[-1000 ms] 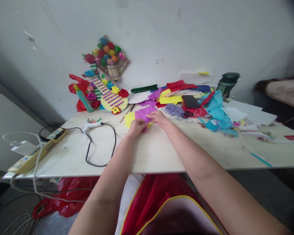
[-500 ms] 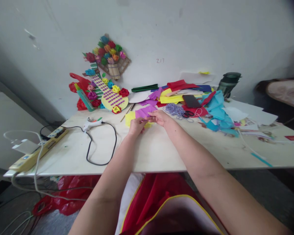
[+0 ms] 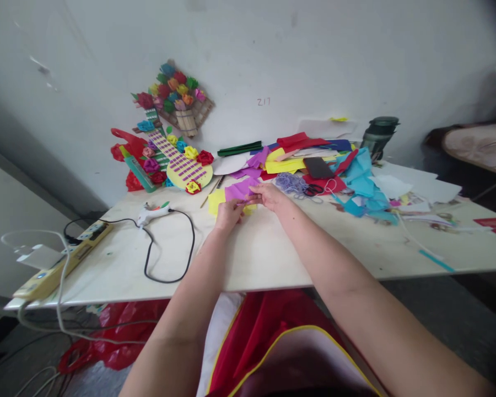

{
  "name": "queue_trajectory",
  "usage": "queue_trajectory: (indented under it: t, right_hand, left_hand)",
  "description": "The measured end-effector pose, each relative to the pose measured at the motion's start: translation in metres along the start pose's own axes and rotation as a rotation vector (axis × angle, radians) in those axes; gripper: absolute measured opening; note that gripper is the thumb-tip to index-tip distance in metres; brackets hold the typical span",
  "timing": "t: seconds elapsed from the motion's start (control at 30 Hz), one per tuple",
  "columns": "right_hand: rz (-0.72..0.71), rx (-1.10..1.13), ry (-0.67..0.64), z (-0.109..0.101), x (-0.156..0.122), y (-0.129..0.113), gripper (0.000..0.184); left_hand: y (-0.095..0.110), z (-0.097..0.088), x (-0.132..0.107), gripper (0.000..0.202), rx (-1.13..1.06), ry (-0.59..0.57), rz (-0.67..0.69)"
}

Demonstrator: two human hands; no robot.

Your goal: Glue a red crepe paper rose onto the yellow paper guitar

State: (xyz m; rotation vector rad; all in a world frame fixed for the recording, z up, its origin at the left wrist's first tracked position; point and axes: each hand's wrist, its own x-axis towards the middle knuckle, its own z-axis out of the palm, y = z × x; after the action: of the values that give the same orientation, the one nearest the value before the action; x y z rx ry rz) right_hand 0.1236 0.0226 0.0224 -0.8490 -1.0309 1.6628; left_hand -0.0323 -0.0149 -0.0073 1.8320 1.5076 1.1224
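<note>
Both my hands meet over a purple paper piece [image 3: 238, 191] on the wooden table [image 3: 264, 251], with a yellow paper sheet [image 3: 215, 202] lying under it. My left hand [image 3: 228, 214] pinches the near edge of the purple paper with curled fingers. My right hand [image 3: 267, 195] grips its right side, fingers closed on it. The paper stays low over the table.
A white glue gun [image 3: 152, 212] with a black cord [image 3: 165, 259] lies to the left, and a power strip [image 3: 58, 262] sits at the left edge. A paper guitar with flowers [image 3: 177, 162] leans on the wall. Coloured paper scraps [image 3: 314, 160], scissors [image 3: 314, 191] and a dark bottle [image 3: 378, 135] crowd the back right.
The view has shifted slightly. My hands have stayed on the purple paper, with only small finger movements along its edge.
</note>
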Motion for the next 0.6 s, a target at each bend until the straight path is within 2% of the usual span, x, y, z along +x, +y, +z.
queue_trajectory:
  t: [0.1,0.2,0.27,0.47,0.6]
  right_hand:
    - [-0.023,0.027,0.019,-0.002,0.002,0.002,0.015]
    - [-0.021,0.032,0.045,-0.001,0.003,0.004,0.016]
    - [-0.019,0.030,0.042,0.000,0.004,0.005,0.016]
    - [-0.024,-0.016,-0.008,0.004,0.001,0.008,0.015]
    - [-0.010,-0.025,-0.016,0.008,0.000,0.010,0.016]
  left_hand:
    - [0.003,-0.001,-0.001,0.048,-0.031,0.105,0.033]
    - [0.002,-0.002,0.000,0.046,-0.046,0.267,0.105]
    - [0.000,-0.001,0.001,0.047,-0.102,0.301,0.118]
    - [0.001,0.010,0.002,0.060,-0.342,0.087,0.071]
    - [-0.002,0.017,0.006,0.068,-0.428,0.045,-0.025]
